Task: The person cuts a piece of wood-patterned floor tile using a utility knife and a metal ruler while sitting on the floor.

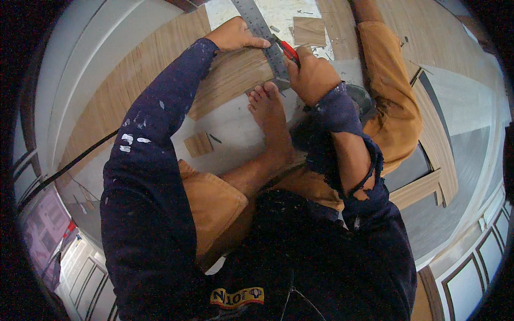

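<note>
A metal ruler [251, 18] lies slantwise across a wood-look plank [235, 77] in front of me. My left hand [235, 36] presses on the ruler, thumb stretched over its face; its other fingers are partly hidden. In my right hand [315, 75] is a red utility knife [289, 52], gripped with its tip at the ruler's right edge. The blade is too small to make out. My bare foot [266, 104] rests by the near end of the ruler, its toes touching or close to the plank.
Small plank offcuts lie beyond the knife [309, 31] and left of my foot [198, 144]. Laid wood-look flooring [128, 69] runs along the left wall. Cut plank strips [436, 144] lie at right. A black cable [80, 160] crosses at left.
</note>
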The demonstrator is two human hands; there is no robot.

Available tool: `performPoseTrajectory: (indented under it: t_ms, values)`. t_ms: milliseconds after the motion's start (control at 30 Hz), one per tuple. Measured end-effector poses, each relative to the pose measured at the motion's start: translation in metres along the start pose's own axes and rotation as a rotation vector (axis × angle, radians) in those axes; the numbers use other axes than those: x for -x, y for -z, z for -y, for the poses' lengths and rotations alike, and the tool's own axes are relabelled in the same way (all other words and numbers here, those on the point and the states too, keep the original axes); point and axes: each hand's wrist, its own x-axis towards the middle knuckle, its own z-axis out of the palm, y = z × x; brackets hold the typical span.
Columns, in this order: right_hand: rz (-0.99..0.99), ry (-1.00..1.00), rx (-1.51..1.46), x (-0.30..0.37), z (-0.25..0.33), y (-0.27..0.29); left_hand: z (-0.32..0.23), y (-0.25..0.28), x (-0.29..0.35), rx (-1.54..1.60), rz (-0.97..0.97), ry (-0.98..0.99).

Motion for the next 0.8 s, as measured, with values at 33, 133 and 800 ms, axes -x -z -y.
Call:
performPoseTrajectory:
  t_ms: [33, 133, 800]
  values:
    - [0.000, 0.000, -0.022, 0.000, -0.004, 0.000, -0.004, 0.002, -0.001, -0.001, 0.003, -0.002]
    - [-0.021, -0.020, -0.112, 0.002, -0.016, -0.003, -0.002, 0.007, -0.007, -0.088, 0.146, 0.195]
    - [-0.391, -0.292, -0.566, 0.018, -0.057, -0.114, 0.031, 0.018, -0.022, -0.094, 0.267, 0.062]
